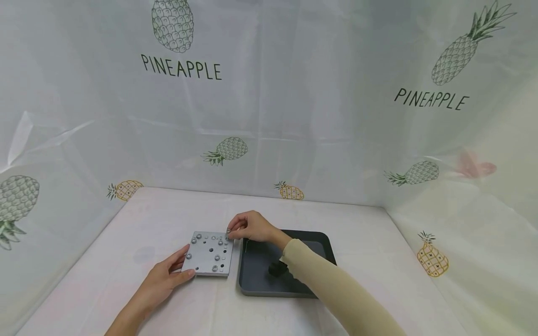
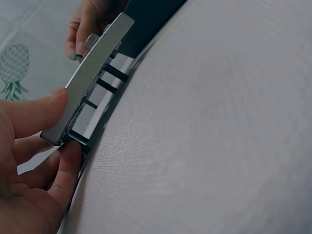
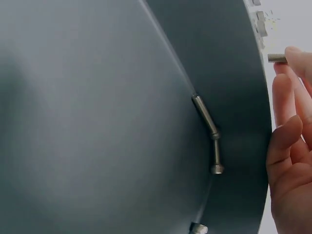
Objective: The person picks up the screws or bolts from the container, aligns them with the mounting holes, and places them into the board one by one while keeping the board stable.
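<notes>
We find the right hand (image 1: 251, 226) at the far right corner of the metal plate (image 1: 206, 254), thumb and fingertips pinching a small screw (image 3: 277, 58) just beside that corner. The left hand (image 1: 165, 276) grips the plate at its near left corner; from the left wrist we see the thumb against the plate's edge and the fingers curled in beneath it. On the plate's upper face we count several round bolt heads (image 1: 217, 257) among bare holes, and under the plate dark shanks (image 2: 116, 73) point down towards the table (image 1: 138, 224); whether they touch it we cannot tell. Just to the right of the plate we have a dark tray (image 1: 256, 280), with the right arm's pale sleeve (image 1: 336, 284) crossing above it. Inside, along the wall nearest the plate, lie loose screws (image 3: 206, 117). Well beyond the plate, past the table's far edge, we see a pale curtain (image 1: 302, 93) printed with pineapples and lettering
</notes>
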Demonstrator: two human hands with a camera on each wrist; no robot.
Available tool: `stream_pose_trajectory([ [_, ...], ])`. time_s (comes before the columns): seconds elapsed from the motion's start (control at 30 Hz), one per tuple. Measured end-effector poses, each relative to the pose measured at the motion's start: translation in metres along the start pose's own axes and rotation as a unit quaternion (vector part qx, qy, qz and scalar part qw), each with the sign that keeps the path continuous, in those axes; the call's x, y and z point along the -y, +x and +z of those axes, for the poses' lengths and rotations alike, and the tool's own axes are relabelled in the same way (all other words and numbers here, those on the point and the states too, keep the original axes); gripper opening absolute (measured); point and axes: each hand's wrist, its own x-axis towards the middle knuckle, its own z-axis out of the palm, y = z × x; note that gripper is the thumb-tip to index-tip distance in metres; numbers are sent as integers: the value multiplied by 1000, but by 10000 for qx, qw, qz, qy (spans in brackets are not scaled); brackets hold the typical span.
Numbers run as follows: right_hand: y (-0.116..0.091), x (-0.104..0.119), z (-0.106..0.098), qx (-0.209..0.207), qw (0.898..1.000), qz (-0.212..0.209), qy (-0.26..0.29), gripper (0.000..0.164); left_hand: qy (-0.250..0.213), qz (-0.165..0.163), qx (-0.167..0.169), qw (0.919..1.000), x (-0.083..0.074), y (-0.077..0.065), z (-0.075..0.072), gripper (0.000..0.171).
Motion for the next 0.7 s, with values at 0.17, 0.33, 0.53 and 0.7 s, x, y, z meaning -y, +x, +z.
stream_pose_trajectory([
  [0.17,-2,0,4,-133,9999,44,-59,13,-4,-29,-1,10000,0,0,0,91],
  [0.33,-2,-1,7,-224,9997,102,-92,13,-8,-8,-5,10000,-1,0,0,91],
  [0.53,-1,-2,9,-206,9997,103,-122,12,-59,-15,0,10000,0,0,-1,92],
  [0.7,-2,-1,8,-141,9998,104,-126,13,-58,-47,-6,10000,-1,0,0,91],
])
